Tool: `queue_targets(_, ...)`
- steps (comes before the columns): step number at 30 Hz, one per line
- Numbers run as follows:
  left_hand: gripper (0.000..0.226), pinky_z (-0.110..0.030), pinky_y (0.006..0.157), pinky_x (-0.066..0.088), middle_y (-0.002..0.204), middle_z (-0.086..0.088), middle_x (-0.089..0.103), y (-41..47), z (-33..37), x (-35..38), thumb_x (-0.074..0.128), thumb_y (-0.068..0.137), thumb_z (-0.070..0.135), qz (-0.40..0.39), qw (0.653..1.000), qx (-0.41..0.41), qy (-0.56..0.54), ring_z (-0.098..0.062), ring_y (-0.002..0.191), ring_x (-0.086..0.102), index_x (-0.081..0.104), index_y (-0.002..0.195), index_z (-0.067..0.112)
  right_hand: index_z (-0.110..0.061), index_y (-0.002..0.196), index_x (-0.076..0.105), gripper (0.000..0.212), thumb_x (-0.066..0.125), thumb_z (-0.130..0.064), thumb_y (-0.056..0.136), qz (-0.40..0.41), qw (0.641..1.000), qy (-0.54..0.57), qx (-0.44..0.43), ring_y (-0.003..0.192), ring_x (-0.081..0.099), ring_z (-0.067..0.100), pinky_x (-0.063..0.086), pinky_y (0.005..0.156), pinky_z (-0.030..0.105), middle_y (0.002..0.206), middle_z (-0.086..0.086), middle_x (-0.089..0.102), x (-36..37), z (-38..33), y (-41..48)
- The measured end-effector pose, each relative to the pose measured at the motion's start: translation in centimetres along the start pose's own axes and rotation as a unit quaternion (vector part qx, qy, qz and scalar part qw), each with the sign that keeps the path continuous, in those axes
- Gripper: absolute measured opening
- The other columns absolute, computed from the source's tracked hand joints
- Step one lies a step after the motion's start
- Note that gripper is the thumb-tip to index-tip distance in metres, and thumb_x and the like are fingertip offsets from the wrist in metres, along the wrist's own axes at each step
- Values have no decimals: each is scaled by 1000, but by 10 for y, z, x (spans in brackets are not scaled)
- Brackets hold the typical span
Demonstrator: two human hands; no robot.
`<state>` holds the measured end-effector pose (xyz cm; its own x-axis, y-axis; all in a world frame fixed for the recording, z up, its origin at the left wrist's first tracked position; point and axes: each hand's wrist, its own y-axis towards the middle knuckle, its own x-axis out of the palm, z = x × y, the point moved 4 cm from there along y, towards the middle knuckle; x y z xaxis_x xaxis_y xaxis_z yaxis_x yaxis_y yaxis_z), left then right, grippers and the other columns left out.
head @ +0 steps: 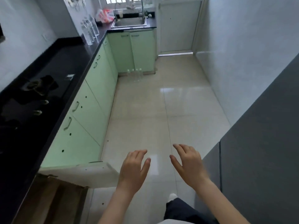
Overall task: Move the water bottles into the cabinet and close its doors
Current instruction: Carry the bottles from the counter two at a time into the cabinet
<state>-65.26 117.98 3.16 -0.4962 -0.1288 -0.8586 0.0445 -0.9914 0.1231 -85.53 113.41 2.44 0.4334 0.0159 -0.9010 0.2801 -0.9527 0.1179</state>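
Far off, clear water bottles (pixel 135 75) stand clustered; left hand (pixel 132 171), right hand (pixel 189 165) empty, spread.

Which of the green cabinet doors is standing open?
The cabinet door nearest the person, bottom left beside the left hand, swings out over the floor. All other green doors along the counter and under the sink lie flush.

Floor tiles (pixel 161 107) are polished super glossy, the worktop (pixel 68 59) is finished in shiny black stone, sink (pixel 129 23) is brushed metal, water bottles (pixel 135 75) are moulded from clear plastic.
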Motion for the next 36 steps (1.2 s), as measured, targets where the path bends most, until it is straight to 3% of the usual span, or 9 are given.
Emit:
queue_targets(7,50,-26,91,43,114,-1,68,156,48,-8,36,98,43,5,999,54,4,-20,106,60,65,123,11,-13,125,62,57,36,-52,94,48,996,41,69,104,62,25,51,83,37,115,3,68,-43,65,112)
queue_targets(12,48,-31,90,47,114,-4,67,259,57,-15,37,99,41,40,995,86,-9,-22,106,61,64,122,9,-12,125,62,53,39,-48,94,91,994,37,52,103,61,25,53,83,39,115,4,67,-68,78,206)
queue_targets(16,48,-34,89,50,115,-5,66,324,30,2,38,98,40,45,995,80,-25,-22,107,61,64,123,9,-11,126,62,51,43,-46,94,73,997,14,14,103,60,25,53,84,39,116,4,66,-47,84,273)
queue_targets(23,52,-31,89,50,117,-1,67,445,-55,31,37,97,45,-16,998,55,-21,-19,112,60,64,125,10,-10,125,63,54,41,-48,93,9,1000,-14,8,101,63,25,53,81,38,114,5,68,8,80,419)
queue_targets(31,48,-37,88,52,115,-4,68,658,-92,-18,41,96,41,37,995,94,-15,-24,109,59,65,121,8,-11,130,61,56,40,-49,94,51,999,-12,-10,108,60,23,50,88,36,119,5,66,-17,70,628)
queue_targets(36,49,-37,92,50,115,-6,68,762,-113,-1,40,97,41,51,995,91,-2,-24,109,59,65,122,7,-11,129,61,55,41,-48,95,51,999,8,-14,109,59,22,51,89,36,120,3,65,-6,100,730)
